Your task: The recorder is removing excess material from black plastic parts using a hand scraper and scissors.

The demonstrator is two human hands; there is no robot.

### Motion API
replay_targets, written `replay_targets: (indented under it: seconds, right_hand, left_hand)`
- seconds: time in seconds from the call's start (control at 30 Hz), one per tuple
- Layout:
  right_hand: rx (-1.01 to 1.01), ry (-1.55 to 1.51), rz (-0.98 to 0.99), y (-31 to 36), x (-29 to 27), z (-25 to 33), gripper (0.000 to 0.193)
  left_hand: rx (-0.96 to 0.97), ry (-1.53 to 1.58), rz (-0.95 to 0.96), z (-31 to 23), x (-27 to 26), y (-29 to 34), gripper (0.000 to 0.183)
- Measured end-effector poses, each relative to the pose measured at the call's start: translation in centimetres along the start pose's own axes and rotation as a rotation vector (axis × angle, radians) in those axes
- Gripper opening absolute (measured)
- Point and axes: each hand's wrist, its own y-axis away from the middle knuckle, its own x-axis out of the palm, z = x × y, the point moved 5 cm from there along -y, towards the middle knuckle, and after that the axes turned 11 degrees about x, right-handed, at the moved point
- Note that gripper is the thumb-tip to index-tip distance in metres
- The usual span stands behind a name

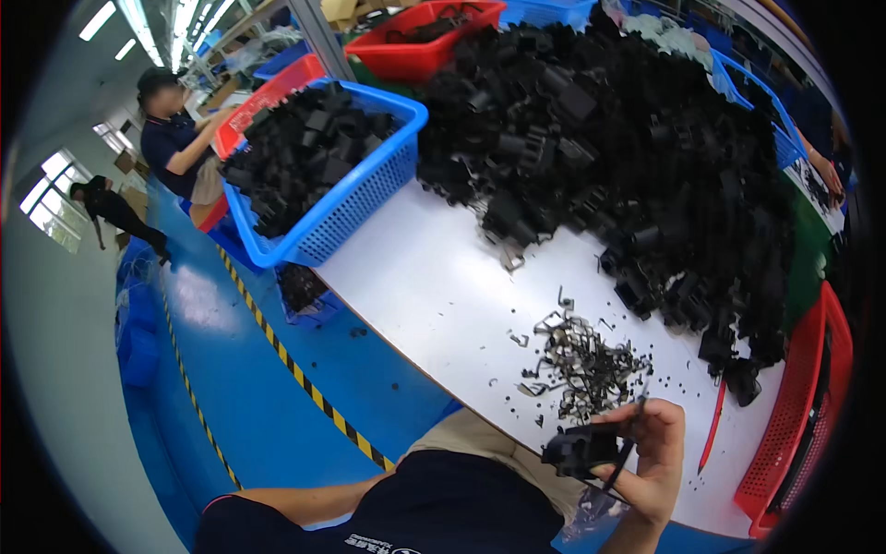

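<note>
My right hand [657,457] is closed, thumb and fingers gripping a black moulded plastic part [580,450] at the table's front edge. A thin dark strip [629,450] runs along the fingers; whether it belongs to the part or is a separate tool I cannot tell. Just beyond the hand lies a loose heap of small dark scraps and bent bits [591,369]. Of my left arm only the forearm [309,501] shows, at the lower left; the hand itself is hidden behind my body. A big mound of black plastic parts [609,138] covers the far side of the table.
A blue basket [355,189] full of black parts overhangs the white table's [406,268] left edge. Red baskets stand at the back [392,57] and right [792,434]. A red pen-like stick [713,429] lies on the right. One co-worker [171,138] sits at the left.
</note>
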Motion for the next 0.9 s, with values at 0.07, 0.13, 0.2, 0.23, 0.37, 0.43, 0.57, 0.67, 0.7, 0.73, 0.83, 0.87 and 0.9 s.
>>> replay_targets:
  seconds: [0.07, 0.13, 0.2, 0.23, 0.37, 0.43, 0.57, 0.67, 0.7, 0.73, 0.83, 0.87, 0.9]
  right_hand:
    - [-0.059, 0.133, 0.136, -0.1, 0.5, -1.0, 0.068]
    - [0.003, 0.208, 0.242, -0.3, 1.7, -1.4, 0.053]
    - [-0.060, 0.457, 0.364, -0.3, 2.8, -1.4, 0.059]
    - [-0.016, 0.462, 0.338, -0.1, 2.6, -1.3, 0.054]
    - [-0.008, 0.471, 0.361, 0.7, 2.6, -0.8, 0.050]
    - [-0.010, 0.532, 0.416, 1.0, 3.0, -0.7, 0.049]
    - [-0.172, 0.654, 0.407, 1.8, 4.2, 0.2, 0.050]
    - [-0.159, 0.695, 0.432, 2.0, 4.1, -0.1, 0.051]
    - [-0.136, 0.652, 0.396, 1.8, 3.9, -0.2, 0.050]
    - [-0.111, 0.609, 0.351, 1.7, 3.7, -0.4, 0.050]
    - [0.028, 0.421, 0.322, 1.6, 3.3, -2.1, 0.050]
    - [0.082, 0.349, 0.331, 1.6, 3.2, -2.9, 0.049]
    - [0.126, 0.283, 0.366, 1.9, 3.2, -3.7, 0.052]
  left_hand:
    - [-0.025, -0.081, 0.038, 0.5, 0.3, -0.1, 0.064]
    - [-0.150, -0.034, 0.235, 0.0, 1.1, 0.9, 0.065]
    - [0.135, -0.274, 0.478, -5.4, 2.7, 5.2, 0.059]
    - [0.274, -0.357, 0.628, -8.7, 4.0, 6.6, 0.056]
    - [0.590, -0.433, 1.020, -15.8, 8.4, 9.8, 0.036]
    - [0.788, -0.499, 0.901, -16.6, 10.3, 9.4, 0.022]
    - [0.763, -0.837, 0.918, -17.1, 13.1, 10.2, 0.029]
    - [0.565, -0.558, 0.858, -15.5, 13.0, 9.3, 0.029]
    - [0.467, -0.551, 0.879, -15.6, 12.7, 9.8, 0.026]
    - [0.704, -0.582, 0.878, -16.1, 12.7, 9.9, 0.025]
    - [1.211, -0.669, 0.840, -16.6, 12.1, 10.5, 0.018]
    - [1.240, -0.670, 0.835, -16.6, 11.8, 10.7, 0.019]
    - [1.191, -0.601, 0.871, -16.2, 11.7, 10.6, 0.019]
